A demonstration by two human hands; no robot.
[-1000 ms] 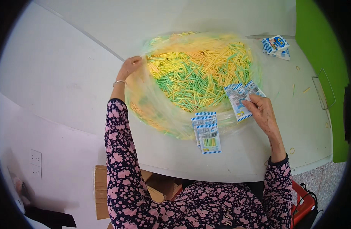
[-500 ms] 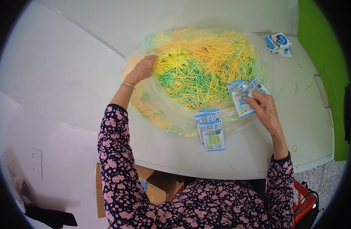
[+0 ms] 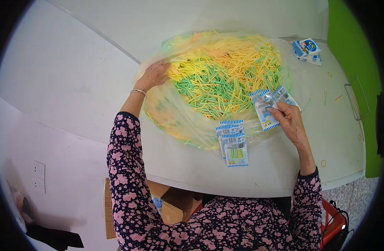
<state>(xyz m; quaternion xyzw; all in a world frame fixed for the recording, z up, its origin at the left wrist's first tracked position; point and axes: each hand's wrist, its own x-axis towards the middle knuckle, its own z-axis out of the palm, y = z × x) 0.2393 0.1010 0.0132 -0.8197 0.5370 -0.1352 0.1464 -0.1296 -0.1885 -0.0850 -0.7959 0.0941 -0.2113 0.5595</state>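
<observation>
A large clear plastic bag lies spread on the table, full of thin yellow, green and orange sticks. At its left rim is my left hand, fingers curled on the plastic; their tips are partly hidden. My right hand pinches a few small blue-and-white packets over the bag's right edge, thumb on top. Several similar packets lie overlapped at the bag's front edge, and the top one has a window showing coloured sticks.
More blue-and-white packets lie at the back right. Rubber bands and a few loose sticks are scattered on the right of the white table. Beyond stands a green panel. Below the table are cardboard boxes.
My left hand has shifted slightly left and down at the bag's rim. My right hand keeps its hold on the packets, and the whole view has moved a little.
</observation>
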